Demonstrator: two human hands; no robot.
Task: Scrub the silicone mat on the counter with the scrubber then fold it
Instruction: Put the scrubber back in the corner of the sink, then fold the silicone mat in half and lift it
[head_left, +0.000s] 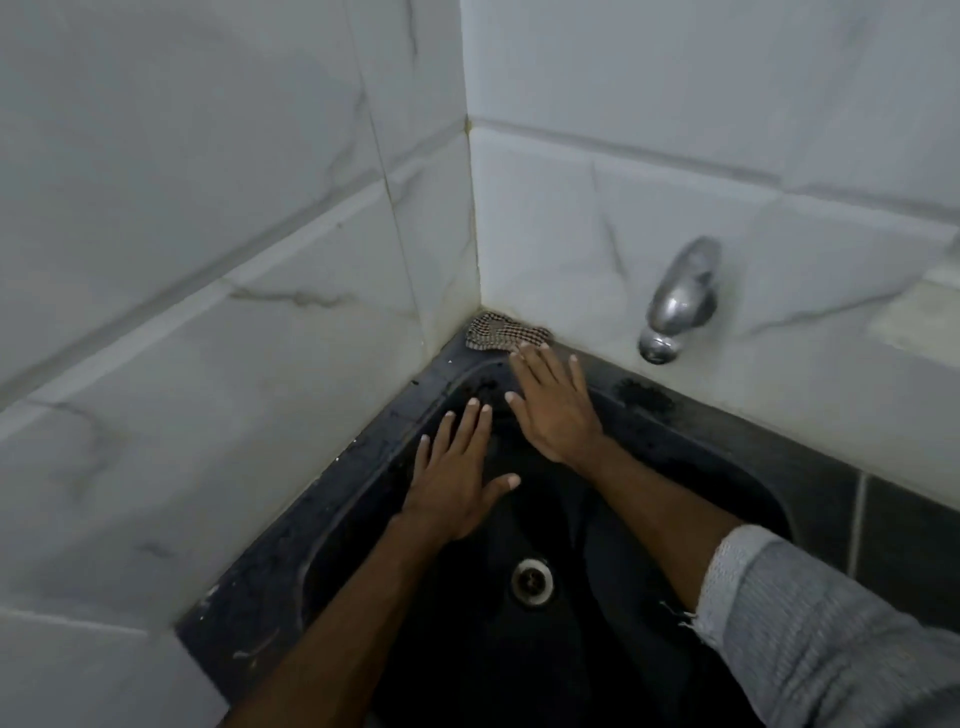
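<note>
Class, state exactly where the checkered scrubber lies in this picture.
In the head view, the checkered scrubber lies in the back corner of the dark sink rim where the tiled walls meet, left of the tap, beyond the right hand.

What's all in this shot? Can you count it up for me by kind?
Hands: 2, left hand and right hand, both empty with fingers spread
Checked scrubber: 1, in the corner
Tap: 1
Sink: 1
Drain: 1
Total: 6

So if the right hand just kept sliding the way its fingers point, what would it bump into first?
Most likely the small checkered cloth in the corner of the black sink's rim; the right hand already has its fingertips almost at it.
</note>
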